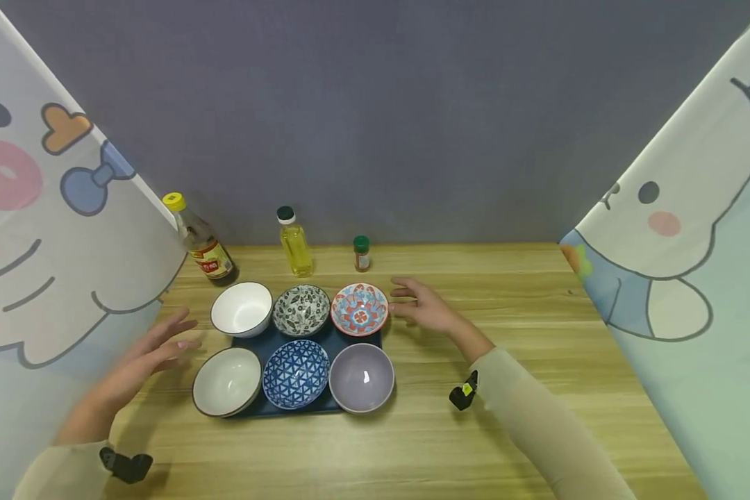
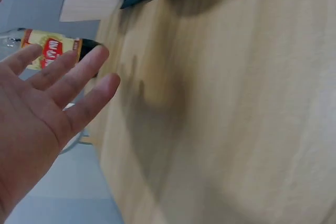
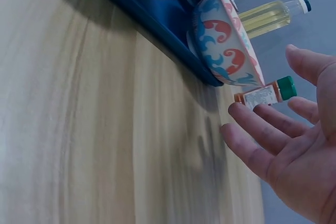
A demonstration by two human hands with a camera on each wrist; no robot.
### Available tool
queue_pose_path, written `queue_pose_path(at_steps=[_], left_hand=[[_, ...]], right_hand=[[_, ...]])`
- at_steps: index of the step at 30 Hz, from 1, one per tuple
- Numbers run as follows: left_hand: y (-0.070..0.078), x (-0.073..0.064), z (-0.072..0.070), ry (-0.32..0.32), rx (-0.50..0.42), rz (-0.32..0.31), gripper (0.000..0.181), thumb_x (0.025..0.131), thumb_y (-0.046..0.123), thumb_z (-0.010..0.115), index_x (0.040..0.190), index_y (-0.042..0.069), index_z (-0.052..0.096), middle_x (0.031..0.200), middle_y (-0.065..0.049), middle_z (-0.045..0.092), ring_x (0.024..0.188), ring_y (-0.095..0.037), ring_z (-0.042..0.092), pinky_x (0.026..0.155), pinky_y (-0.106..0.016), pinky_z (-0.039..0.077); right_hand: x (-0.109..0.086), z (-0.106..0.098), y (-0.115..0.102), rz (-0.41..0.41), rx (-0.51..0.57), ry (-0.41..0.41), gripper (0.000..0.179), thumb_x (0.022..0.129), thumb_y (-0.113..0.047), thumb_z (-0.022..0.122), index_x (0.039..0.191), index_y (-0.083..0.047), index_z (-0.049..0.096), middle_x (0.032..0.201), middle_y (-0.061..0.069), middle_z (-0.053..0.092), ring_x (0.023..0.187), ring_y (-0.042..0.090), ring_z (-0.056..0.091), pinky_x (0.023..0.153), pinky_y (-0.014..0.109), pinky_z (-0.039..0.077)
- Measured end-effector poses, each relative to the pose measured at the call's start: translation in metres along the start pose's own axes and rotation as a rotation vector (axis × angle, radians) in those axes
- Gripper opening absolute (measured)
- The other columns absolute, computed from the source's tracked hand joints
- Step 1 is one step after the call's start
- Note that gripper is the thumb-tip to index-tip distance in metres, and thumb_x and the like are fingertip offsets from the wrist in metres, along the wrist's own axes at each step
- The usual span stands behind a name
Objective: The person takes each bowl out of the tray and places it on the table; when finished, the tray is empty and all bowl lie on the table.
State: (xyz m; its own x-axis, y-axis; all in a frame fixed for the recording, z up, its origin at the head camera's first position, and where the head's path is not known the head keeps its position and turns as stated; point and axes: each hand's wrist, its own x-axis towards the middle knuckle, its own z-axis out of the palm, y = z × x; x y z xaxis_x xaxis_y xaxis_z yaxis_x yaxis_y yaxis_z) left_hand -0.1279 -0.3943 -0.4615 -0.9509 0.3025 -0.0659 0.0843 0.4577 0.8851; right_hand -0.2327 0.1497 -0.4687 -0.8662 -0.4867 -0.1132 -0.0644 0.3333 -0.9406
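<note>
Several bowls stand in two rows on a dark blue tray [image 1: 267, 345]. The back row has a white bowl [image 1: 242, 310], a black-and-white floral bowl [image 1: 301, 310] and a red-and-blue patterned bowl [image 1: 360, 310]. In front are a cream bowl [image 1: 228, 382], a blue triangle-patterned bowl [image 1: 296, 374] and a lilac bowl [image 1: 362, 378]. My left hand [image 1: 146, 357] hovers left of the tray, fingers spread and holding nothing. On the other side, my right hand [image 1: 426, 307] has its fingertips close by the rim of the red-and-blue bowl, palm empty in the right wrist view.
Along the table's back edge stand a yellow-capped dark sauce bottle [image 1: 206, 250], an oil bottle [image 1: 296, 246] and a small green-capped spice jar [image 1: 362, 254]. A grey wall [image 1: 362, 125] rises behind the wooden table [image 1: 506, 298]. Cartoon-printed curtains [image 1: 681, 229] flank both sides.
</note>
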Motion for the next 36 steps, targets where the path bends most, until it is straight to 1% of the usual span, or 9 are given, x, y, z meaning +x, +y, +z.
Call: queue_pose_path(at_steps=[2, 6, 9, 12, 16, 22, 31, 33, 36], left_hand=[[-0.004, -0.001, 0.005, -0.026, -0.079, 0.015, 0.065, 0.109, 0.010, 0.043, 0.166, 0.015, 0.013, 0.145, 0.027, 0.042, 0.121, 0.003, 0.061, 0.088, -0.026, 0.056], [-0.009, -0.001, 0.014, -0.059, -0.204, 0.021, 0.073, 0.105, 0.002, 0.046, 0.167, 0.017, 0.010, 0.149, 0.025, 0.043, 0.123, 0.002, 0.061, 0.091, -0.018, 0.051], [-0.012, 0.000, 0.019, -0.075, -0.289, 0.037, 0.076, 0.104, -0.002, 0.045, 0.167, 0.018, 0.008, 0.151, 0.023, 0.043, 0.125, -0.001, 0.060, 0.095, -0.016, 0.048], [-0.014, 0.000, 0.023, -0.101, -0.339, 0.061, 0.076, 0.104, -0.004, 0.042, 0.167, 0.020, 0.006, 0.152, 0.023, 0.041, 0.127, -0.003, 0.060, 0.097, -0.015, 0.047], [-0.016, 0.000, 0.024, -0.121, -0.336, 0.061, 0.076, 0.105, -0.003, 0.041, 0.167, 0.021, 0.004, 0.155, 0.023, 0.037, 0.129, -0.002, 0.058, 0.097, -0.012, 0.043], [-0.017, 0.002, 0.024, -0.140, -0.301, 0.038, 0.080, 0.103, -0.003, 0.044, 0.166, 0.016, -0.003, 0.162, 0.017, 0.029, 0.132, -0.004, 0.056, 0.096, -0.013, 0.040], [-0.019, 0.004, 0.024, -0.161, -0.304, 0.039, 0.085, 0.102, -0.003, 0.048, 0.166, 0.017, -0.004, 0.159, 0.024, 0.028, 0.134, -0.002, 0.054, 0.094, -0.017, 0.043], [-0.019, 0.004, 0.024, -0.163, -0.297, 0.030, 0.085, 0.102, -0.002, 0.048, 0.166, 0.019, -0.004, 0.161, 0.022, 0.027, 0.134, -0.002, 0.054, 0.094, -0.017, 0.043], [-0.019, 0.006, 0.024, -0.165, -0.276, 0.014, 0.084, 0.103, 0.000, 0.048, 0.166, 0.022, -0.003, 0.166, 0.015, 0.023, 0.135, -0.002, 0.053, 0.094, -0.018, 0.043]], right_hand=[[0.001, 0.003, 0.002, 0.015, 0.018, -0.004, 0.070, 0.101, -0.011, 0.064, 0.159, 0.000, 0.028, 0.151, 0.029, 0.046, 0.126, 0.045, 0.060, 0.086, 0.055, 0.058], [0.004, 0.007, 0.006, 0.053, 0.040, 0.005, 0.070, 0.100, -0.013, 0.066, 0.159, -0.003, 0.030, 0.151, 0.026, 0.049, 0.125, 0.041, 0.061, 0.088, 0.052, 0.058], [0.006, 0.011, 0.009, 0.069, 0.057, 0.000, 0.070, 0.100, -0.014, 0.066, 0.159, -0.003, 0.030, 0.151, 0.028, 0.049, 0.124, 0.041, 0.062, 0.087, 0.049, 0.059], [0.008, 0.013, 0.013, 0.085, 0.083, -0.012, 0.070, 0.100, -0.014, 0.065, 0.159, -0.002, 0.029, 0.151, 0.030, 0.047, 0.123, 0.041, 0.063, 0.084, 0.046, 0.060], [0.010, 0.017, 0.019, 0.105, 0.126, -0.025, 0.069, 0.100, -0.012, 0.065, 0.159, -0.002, 0.029, 0.151, 0.032, 0.046, 0.123, 0.043, 0.062, 0.084, 0.045, 0.061], [0.011, 0.020, 0.023, 0.119, 0.163, -0.030, 0.069, 0.099, -0.012, 0.066, 0.159, -0.003, 0.031, 0.150, 0.034, 0.046, 0.122, 0.044, 0.063, 0.086, 0.048, 0.060], [0.010, 0.020, 0.017, 0.138, 0.170, -0.020, 0.070, 0.098, -0.010, 0.067, 0.158, -0.004, 0.033, 0.147, 0.032, 0.050, 0.117, 0.039, 0.067, 0.086, 0.049, 0.060], [0.010, 0.020, 0.017, 0.142, 0.167, -0.019, 0.069, 0.098, -0.010, 0.067, 0.158, -0.004, 0.034, 0.147, 0.031, 0.051, 0.117, 0.039, 0.067, 0.086, 0.048, 0.060], [0.012, 0.019, 0.017, 0.139, 0.167, -0.025, 0.067, 0.099, -0.010, 0.065, 0.158, -0.004, 0.034, 0.147, 0.031, 0.052, 0.117, 0.039, 0.067, 0.086, 0.048, 0.060]])
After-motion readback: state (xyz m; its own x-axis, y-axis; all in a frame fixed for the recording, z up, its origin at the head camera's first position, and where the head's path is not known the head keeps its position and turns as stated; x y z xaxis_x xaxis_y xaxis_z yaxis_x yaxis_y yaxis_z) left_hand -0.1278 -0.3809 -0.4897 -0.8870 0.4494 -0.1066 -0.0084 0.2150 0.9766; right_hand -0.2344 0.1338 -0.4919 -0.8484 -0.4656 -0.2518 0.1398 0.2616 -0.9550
